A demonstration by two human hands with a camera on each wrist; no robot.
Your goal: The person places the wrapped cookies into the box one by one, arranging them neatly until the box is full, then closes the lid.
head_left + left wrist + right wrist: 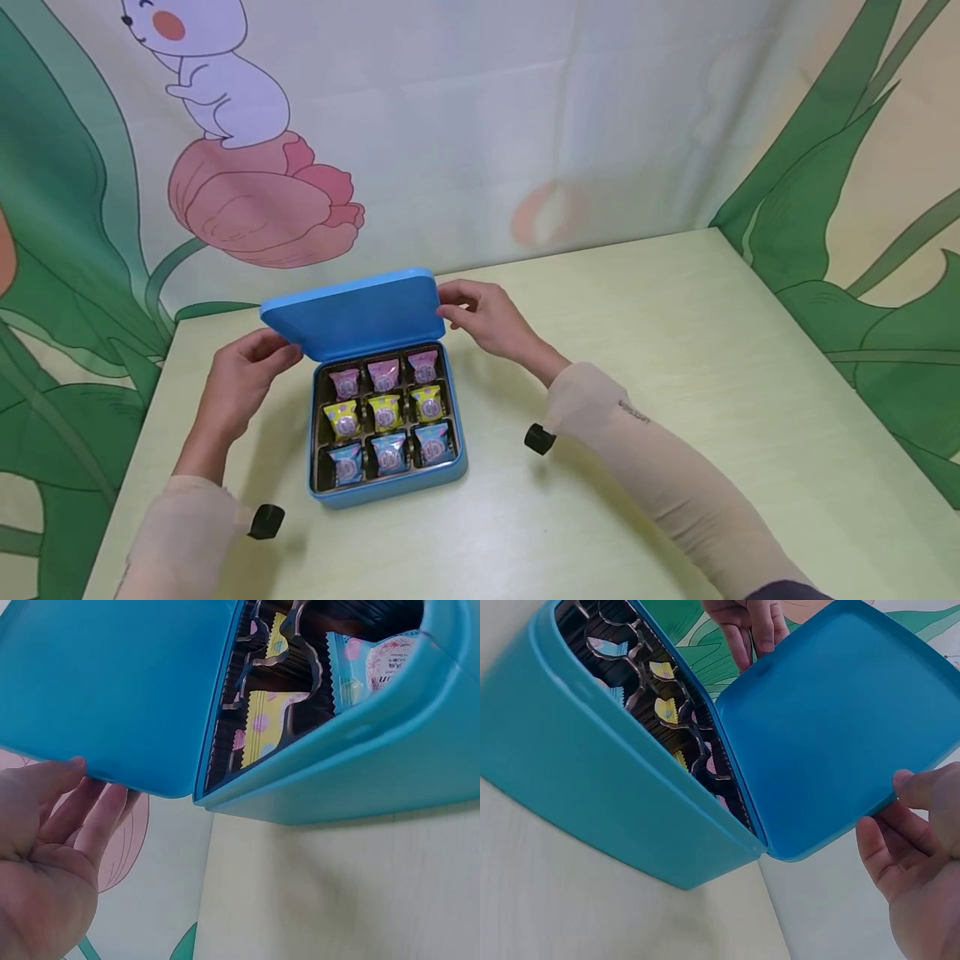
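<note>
A blue box [388, 487] stands on the table, its blue lid [360, 317] raised at the back edge and leaning away. Dark dividers split the box into compartments, each with a wrapped sweet: pink [384, 375] at the back, yellow [386, 412] in the middle, blue [390, 452] at the front. My left hand [243, 371] pinches the lid's left edge, thumb on the inner face and fingers behind in the left wrist view. At the opposite edge my right hand [491, 317] holds the lid between thumb and fingers, as the right wrist view also shows.
The pale table [675, 375] extends well to the right of the box. Behind it hangs a cloth [465, 125] printed with a white animal, a pink flower and green leaves. A small black piece [540, 438] sticks out from the right sleeve, another [266, 522] from the left.
</note>
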